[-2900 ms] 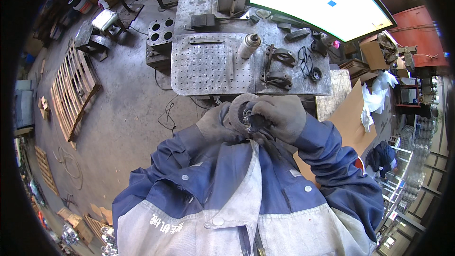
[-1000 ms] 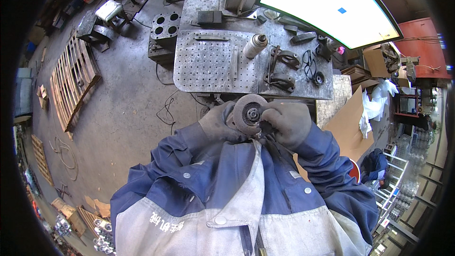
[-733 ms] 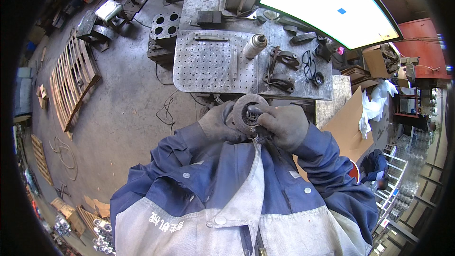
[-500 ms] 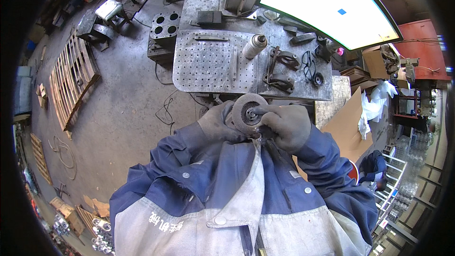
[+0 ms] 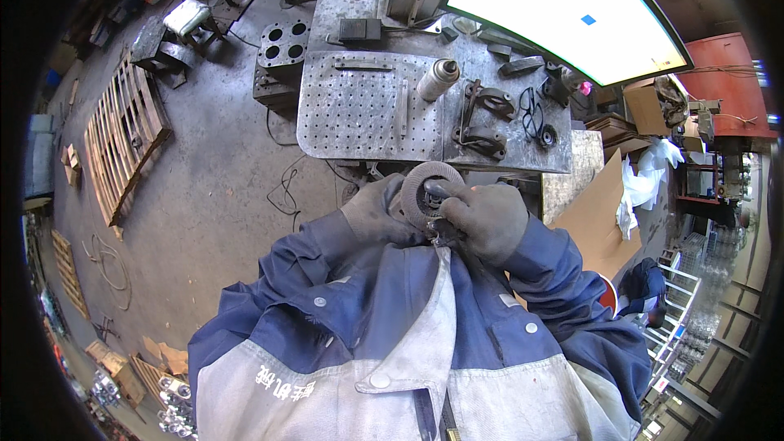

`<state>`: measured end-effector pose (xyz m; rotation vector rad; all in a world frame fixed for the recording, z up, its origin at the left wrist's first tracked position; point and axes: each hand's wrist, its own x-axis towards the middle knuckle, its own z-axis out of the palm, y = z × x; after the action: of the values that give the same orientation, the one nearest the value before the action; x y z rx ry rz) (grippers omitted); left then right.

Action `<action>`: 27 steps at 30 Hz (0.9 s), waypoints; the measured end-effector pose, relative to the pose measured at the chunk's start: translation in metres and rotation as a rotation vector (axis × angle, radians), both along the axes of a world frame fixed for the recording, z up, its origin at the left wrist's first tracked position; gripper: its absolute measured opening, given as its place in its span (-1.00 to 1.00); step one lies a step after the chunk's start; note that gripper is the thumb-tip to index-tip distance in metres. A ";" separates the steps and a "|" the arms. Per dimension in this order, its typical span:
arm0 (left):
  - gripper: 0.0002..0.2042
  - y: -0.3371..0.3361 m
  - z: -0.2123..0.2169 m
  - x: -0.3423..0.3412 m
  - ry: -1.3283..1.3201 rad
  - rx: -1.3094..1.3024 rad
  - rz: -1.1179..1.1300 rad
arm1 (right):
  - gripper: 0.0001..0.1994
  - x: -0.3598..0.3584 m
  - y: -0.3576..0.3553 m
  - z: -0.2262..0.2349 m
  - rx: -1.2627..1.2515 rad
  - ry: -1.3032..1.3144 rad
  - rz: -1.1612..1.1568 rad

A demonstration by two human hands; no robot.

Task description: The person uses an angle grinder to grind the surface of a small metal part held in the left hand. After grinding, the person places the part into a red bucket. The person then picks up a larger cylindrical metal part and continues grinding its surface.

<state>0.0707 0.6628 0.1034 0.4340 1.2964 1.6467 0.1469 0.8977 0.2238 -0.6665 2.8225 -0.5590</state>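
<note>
Close to my chest, just off the bench's near edge, is a round grey flap disc (image 5: 414,199) with a ribbed rim and a dark recessed centre. Its face is turned up toward me. My gloved left hand (image 5: 373,212) closes around its left side and underside; whatever sits behind the disc is hidden. From the right, my gloved right hand (image 5: 492,217) has its fingers bent into the disc's centre, thumb and fingertips on the hub. A small metal part shows at the lower edge of the disc, too small to name.
Ahead stands a metal bench with a perforated plate (image 5: 359,126), a spray can (image 5: 438,80), dark metal brackets (image 5: 482,143) and a black cable (image 5: 532,114). A bright screen (image 5: 563,12) overhangs its right side. Cardboard (image 5: 600,224) lies right; a wooden pallet (image 5: 126,139) left.
My right hand has shifted slightly, its fingers reaching further over the disc's centre and now covering more of the hub. The left hand and the disc stay nearly in place.
</note>
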 end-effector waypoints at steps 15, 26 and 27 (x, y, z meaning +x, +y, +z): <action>-0.14 -0.003 0.006 -0.002 -0.132 -0.028 -0.053 | -0.78 0.004 0.009 -0.002 -0.076 0.044 -0.036; 0.04 -0.004 0.004 0.001 -0.160 -0.001 -0.032 | -0.73 0.011 0.006 0.002 -0.065 -0.051 -0.089; 0.11 -0.004 0.003 0.001 -0.164 -0.003 -0.025 | -0.70 0.012 0.007 0.003 -0.168 -0.043 -0.184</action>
<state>0.0718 0.6586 0.1062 0.3052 1.1673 1.6234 0.1587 0.9045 0.2270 -0.4178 2.8359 -0.8384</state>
